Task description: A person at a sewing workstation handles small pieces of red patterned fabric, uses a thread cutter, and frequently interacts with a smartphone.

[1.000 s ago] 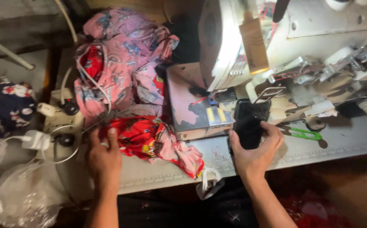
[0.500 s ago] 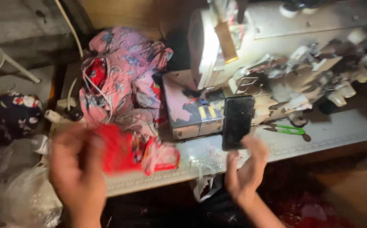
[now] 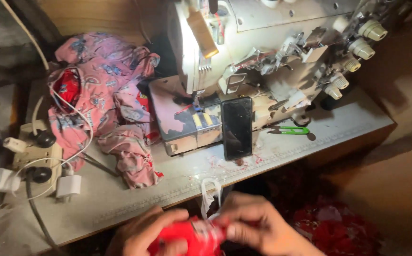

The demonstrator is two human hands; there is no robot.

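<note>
Head-camera view down onto a pale, scuffed worktable (image 3: 310, 137) with a printed ruler strip along its front edge. Below that edge, at the bottom of the frame, the left hand (image 3: 142, 234) and the right hand (image 3: 262, 227) meet over a bunched piece of red fabric (image 3: 191, 239), soft and crumpled. The left hand's fingers curl closed around the fabric's left side; the right hand's fingers are bent and pinch its right end, where a small white patch shows. Both hands are motion-blurred, so finer finger positions cannot be told.

Just above the hands, a white cloth loop (image 3: 210, 192) hangs over the table's front edge. At the table's centre stands a cream-coloured metal sewing machine (image 3: 262, 61), its paint chipped, with ribbed round knobs at the upper right. A black, glossy, rectangular phone (image 3: 237, 128) leans upright against the machine's front. To the right of the phone lie green-handled thread snips (image 3: 291, 130), flat on the table.

Toward the left edge sits a heap of pink printed cloth (image 3: 106, 99), wrinkled, with a red patch showing inside. At the far left corner are a beige power strip (image 3: 35, 154), white plug adapters (image 3: 68, 186) and looping white cable (image 3: 80, 118).
</note>
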